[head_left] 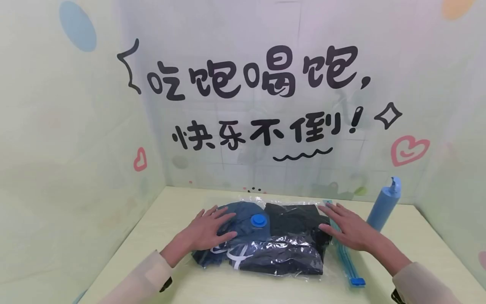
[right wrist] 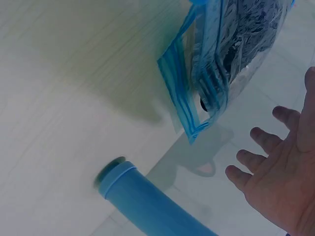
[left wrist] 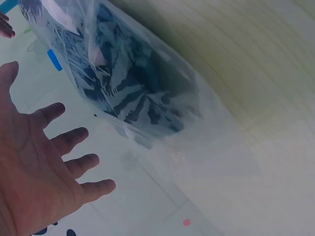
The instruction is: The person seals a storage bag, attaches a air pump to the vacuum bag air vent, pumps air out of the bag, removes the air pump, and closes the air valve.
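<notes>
A clear plastic vacuum storage bag [head_left: 282, 259] lies on the table, packed with folded dark clothes [head_left: 292, 219], blue at the left and black at the right. Its round blue valve cap [head_left: 259, 220] faces up on the left half. Along the right side runs a blue zip strip [head_left: 343, 255] with a blue slider clip [head_left: 357, 282] at the near end. My left hand [head_left: 209, 228] hovers over the bag's left end, fingers spread and palm down. Over the zip side, my right hand [head_left: 351, 228] is held likewise. Both wrist views show gaps between palms and bag.
A blue cylindrical hand pump [head_left: 382, 207] stands upright on the table [head_left: 152, 236], just beyond my right hand. Printed fabric walls [head_left: 247, 173] with black lettering enclose the table at the back and both sides.
</notes>
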Demonstrator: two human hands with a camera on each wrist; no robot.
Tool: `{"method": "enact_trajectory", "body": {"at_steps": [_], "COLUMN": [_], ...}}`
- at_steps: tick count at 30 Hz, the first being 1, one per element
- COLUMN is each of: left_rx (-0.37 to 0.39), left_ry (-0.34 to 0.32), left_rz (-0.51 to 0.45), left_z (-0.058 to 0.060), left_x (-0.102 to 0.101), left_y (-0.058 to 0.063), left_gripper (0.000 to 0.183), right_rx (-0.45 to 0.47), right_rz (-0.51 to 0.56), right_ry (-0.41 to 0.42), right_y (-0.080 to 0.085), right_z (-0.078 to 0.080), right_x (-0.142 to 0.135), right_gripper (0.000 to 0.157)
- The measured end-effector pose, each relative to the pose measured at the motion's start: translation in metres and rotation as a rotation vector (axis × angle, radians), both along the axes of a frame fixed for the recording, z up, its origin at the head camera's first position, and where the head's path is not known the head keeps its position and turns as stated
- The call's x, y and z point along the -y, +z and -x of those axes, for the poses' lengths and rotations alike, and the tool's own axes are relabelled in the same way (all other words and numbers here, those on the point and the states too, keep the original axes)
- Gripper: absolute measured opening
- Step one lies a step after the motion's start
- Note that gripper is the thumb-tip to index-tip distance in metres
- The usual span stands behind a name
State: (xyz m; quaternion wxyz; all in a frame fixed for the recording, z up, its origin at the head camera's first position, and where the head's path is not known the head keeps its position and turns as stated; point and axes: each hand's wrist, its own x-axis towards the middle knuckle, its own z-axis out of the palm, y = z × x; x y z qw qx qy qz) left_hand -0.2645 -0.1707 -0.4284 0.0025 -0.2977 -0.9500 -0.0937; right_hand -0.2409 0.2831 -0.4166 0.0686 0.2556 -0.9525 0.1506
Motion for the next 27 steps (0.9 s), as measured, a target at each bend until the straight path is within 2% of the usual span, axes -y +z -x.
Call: {"method": "enact_trajectory", "body": {"at_steps": [4, 9, 14, 21, 27], "left_rx": [-0.051, -0.138, -0.13, -0.113, -0.109], "left_ry": [-0.045, -0.106, -0.128, -0.124, -0.128], "left_rz": [-0.03, -0.061, -0.072, -0.072, -0.086], "left_z": [0.002, 0.006, 0.007, 0.007, 0.008], "left_x": [-0.011, -0.027, -0.037, -0.045, -0.054], "left_y": [-0.002, -0.004, -0.006, -0.009, -0.01], "left_gripper": [0.063, 0.048, 0.044, 0.043, 0.042], "right_rx": [0.016, 0.008, 0.013, 0.04, 0.076], "right_rz": [0.092, 0.17, 0.176, 0.19, 0.191], "right_ry": [-0.037, -0.079, -0.102, -0.112, -0.121], "right_y": [-0.003, -0.007, -0.009, -0.009, -0.009], "right_z": [0.004, 0.01, 0.01, 0.01, 0.009], "right_x": [-0.008, -0.015, -0.017, -0.017, -0.021], "right_gripper": [0.061, 0.05, 0.042, 0.037, 0.02]}}
